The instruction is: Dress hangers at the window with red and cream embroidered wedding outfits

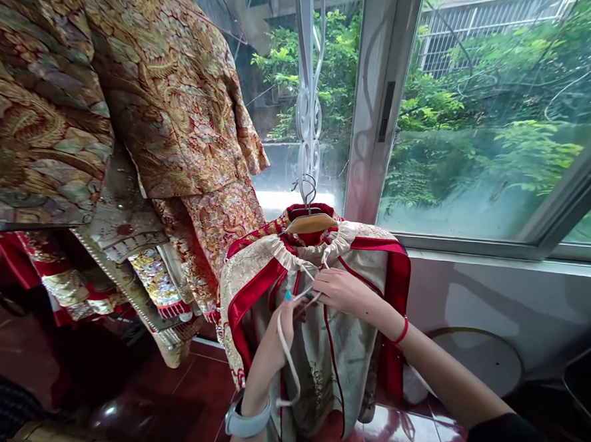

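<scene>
A cream and red embroidered garment (337,357) hangs on a wooden hanger (309,223), whose hook rests on a white window grille (310,108). White drawstring cords (287,354) come from its gathered top. My left hand (272,343) is closed round one cord, which loops down below it. My right hand (344,292) pinches the cords just under the gathered top. A pale watch sits on my left wrist, a red band on my right.
Several gold and red brocade garments (107,103) hang at the left, close to the cream one. A window (482,112) with greenery outside fills the back. A round stool (482,359) stands at the right on a glossy red tiled floor (164,406).
</scene>
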`<state>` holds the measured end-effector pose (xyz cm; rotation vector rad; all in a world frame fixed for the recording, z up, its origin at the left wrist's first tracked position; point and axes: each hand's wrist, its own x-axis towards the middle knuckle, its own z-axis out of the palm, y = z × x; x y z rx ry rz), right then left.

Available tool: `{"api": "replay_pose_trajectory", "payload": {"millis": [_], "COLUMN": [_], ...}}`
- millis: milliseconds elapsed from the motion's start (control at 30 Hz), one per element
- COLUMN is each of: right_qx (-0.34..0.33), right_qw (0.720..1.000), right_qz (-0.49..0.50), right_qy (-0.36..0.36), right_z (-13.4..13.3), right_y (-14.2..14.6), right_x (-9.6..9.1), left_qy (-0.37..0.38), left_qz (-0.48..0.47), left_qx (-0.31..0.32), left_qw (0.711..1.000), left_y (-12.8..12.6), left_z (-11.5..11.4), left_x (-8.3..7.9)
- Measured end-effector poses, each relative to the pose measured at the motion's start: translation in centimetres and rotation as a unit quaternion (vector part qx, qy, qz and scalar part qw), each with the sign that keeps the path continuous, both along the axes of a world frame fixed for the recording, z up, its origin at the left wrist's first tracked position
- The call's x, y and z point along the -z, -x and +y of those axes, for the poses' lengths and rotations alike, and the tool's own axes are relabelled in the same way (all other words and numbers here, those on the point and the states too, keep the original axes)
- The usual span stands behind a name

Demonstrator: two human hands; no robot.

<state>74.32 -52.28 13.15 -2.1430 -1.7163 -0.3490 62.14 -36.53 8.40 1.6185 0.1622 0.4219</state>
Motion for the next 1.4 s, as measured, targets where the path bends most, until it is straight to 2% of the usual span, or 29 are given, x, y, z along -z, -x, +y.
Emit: {"api": "replay_pose_trajectory", "payload": {"millis": [67, 167, 267, 333, 467, 600, 733, 800, 867, 900, 967, 1033, 1100, 1167, 1267, 1333, 1400], "right_qx": [0.007, 0.017, 0.009, -0.01, -0.073, -0.078, -0.068, -0.066, -0.066, -0.065, -0.058, -0.047, -0.037, -0.027, -0.033, -0.049, -0.057], "right_qw": [0.992, 0.95, 0.933, 0.941, 0.967, 0.979, 0.972, 0.962, 0.948, 0.939, 0.918, 0.89, 0.846, 0.792, 0.702, 0.637, 0.586], "right_qz": [0.089, 0.23, 0.268, 0.25, 0.136, -0.023, -0.063, -0.055, -0.029, -0.007, 0.057, 0.146, 0.241, 0.332, 0.455, 0.518, 0.563], "right_qy": [-0.092, -0.211, -0.241, -0.228, -0.204, -0.186, -0.215, -0.258, -0.311, -0.338, -0.387, -0.43, -0.475, -0.512, -0.547, -0.569, -0.58], "right_z": [-0.6, -1.2, -1.5, -1.6, -1.8, -1.7, -1.4, -1.2, -1.1, -1.0, -1.0, -1.0, -1.0, -1.2, -1.6, -2.2, -2.9], "right_y": [0.0, -0.1, -0.5, -0.8, -0.9, -0.4, -0.5, -0.8, -1.1, -1.1, -1.0, -0.7, -0.4, -0.2, -0.5, -0.9, -1.4], "right_x": [0.3, 0.8, 1.1, 1.0, 0.4, -0.3, -0.2, 0.2, 0.7, 1.0, 1.5, 1.9, 2.4, 3.0, 4.0, 4.5, 4.8], "left_qy": [-0.082, -0.186, -0.229, -0.257, -0.282, -0.218, -0.151, -0.164, -0.224, -0.263, -0.34, -0.411, -0.456, -0.449, -0.331, -0.198, -0.072], "left_qz": [0.002, -0.001, -0.084, -0.115, -0.076, -0.033, 0.068, 0.039, -0.044, -0.08, -0.137, -0.181, -0.209, -0.215, -0.216, -0.215, -0.206], "left_qx": [0.026, 0.077, 0.017, 0.022, 0.13, 0.229, 0.325, 0.297, 0.195, 0.137, 0.032, -0.045, -0.097, -0.123, -0.147, -0.165, -0.192], "left_qw": [0.996, 0.979, 0.97, 0.959, 0.947, 0.948, 0.931, 0.94, 0.954, 0.952, 0.93, 0.892, 0.86, 0.859, 0.907, 0.942, 0.957], "left_y": [0.6, 1.0, -0.3, -2.0, -5.1, -6.3, -6.3, -6.1, -5.5, -5.1, -4.0, -2.8, -1.5, -0.1, 2.3, 3.9, 5.4], "left_z": [1.5, 3.6, 3.4, 2.2, 0.2, 1.2, 2.3, 2.2, 1.7, 1.4, 0.9, 1.0, 1.7, 2.9, 5.3, 6.6, 7.6], "left_x": [0.0, -1.0, -3.3, -5.2, -8.1, -9.8, -10.5, -10.3, -10.1, -10.1, -10.1, -10.3, -10.4, -10.2, -9.1, -8.2, -7.4]}}
